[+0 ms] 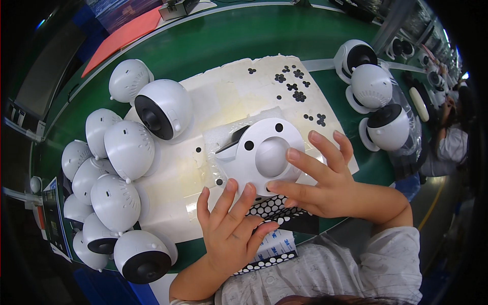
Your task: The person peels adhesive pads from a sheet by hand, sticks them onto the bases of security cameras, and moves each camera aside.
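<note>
A white dome camera with its round base (244, 168) turned up lies on a sheet of clear-and-white wrap (213, 140). The base has a round recess and small black foot pads near its rim. My right hand (325, 178) has its fingers spread over the base; one fingertip presses at a black pad on the near rim, another touches the recess edge. My left hand (229, 234) has two fingertips at the base's near-left edge, its fingers apart. Its thumb and bent index finger are by a black sheet of round white-backed pads (269, 206); whether they grip it is unclear.
Several white dome cameras (129, 150) crowd the left side. More cameras (371, 86) stand at the right. Loose clusters of black pads (299, 96) lie on the worn cream board (223, 86) over the green table (284, 30). A co-worker (452, 137) is at far right.
</note>
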A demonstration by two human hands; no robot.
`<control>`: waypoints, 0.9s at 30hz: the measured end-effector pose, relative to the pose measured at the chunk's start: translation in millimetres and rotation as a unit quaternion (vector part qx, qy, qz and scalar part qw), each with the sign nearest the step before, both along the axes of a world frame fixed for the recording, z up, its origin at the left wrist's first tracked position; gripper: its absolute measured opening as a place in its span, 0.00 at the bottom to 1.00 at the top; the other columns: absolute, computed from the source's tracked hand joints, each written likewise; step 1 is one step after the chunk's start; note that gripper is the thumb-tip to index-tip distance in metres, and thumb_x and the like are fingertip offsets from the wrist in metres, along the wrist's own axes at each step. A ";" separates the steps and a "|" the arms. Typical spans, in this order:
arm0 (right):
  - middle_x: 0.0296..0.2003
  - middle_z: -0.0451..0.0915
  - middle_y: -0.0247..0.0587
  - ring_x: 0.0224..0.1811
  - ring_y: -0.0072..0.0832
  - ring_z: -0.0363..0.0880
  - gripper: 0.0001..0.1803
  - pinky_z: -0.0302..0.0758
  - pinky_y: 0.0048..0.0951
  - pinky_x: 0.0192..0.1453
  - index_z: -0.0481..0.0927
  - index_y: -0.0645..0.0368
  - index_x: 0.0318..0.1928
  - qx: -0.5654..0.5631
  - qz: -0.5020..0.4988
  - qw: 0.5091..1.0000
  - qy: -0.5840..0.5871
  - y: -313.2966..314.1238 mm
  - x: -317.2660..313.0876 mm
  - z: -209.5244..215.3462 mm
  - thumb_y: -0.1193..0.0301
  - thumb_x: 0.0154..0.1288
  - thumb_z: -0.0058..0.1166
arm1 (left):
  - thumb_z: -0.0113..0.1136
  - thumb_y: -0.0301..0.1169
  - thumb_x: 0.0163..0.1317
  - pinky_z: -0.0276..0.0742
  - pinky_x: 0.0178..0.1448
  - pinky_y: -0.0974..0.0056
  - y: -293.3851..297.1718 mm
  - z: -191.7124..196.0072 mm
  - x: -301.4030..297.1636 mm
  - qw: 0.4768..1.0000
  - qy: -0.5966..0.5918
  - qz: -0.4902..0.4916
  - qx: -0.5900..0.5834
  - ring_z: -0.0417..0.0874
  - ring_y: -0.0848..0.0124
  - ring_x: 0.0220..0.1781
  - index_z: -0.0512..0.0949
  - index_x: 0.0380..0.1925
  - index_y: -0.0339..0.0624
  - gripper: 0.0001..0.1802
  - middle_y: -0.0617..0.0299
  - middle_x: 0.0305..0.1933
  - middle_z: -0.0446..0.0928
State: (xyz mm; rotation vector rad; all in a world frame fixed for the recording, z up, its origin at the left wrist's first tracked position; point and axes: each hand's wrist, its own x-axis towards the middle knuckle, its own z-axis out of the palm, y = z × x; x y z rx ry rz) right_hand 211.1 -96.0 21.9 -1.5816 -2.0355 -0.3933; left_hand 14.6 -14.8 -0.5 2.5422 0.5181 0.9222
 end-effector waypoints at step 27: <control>0.57 0.66 0.44 0.64 0.45 0.53 0.05 0.54 0.38 0.59 0.76 0.53 0.31 -0.051 -0.017 0.948 0.315 -7.4 8.1 -1.5 0.71 0.52 0.56 | 0.64 0.40 0.46 0.42 0.65 0.47 1.3 -3.6 0.7 0.997 -0.030 -0.035 -0.063 0.56 0.53 0.67 0.73 0.14 0.43 0.15 0.53 0.59 0.68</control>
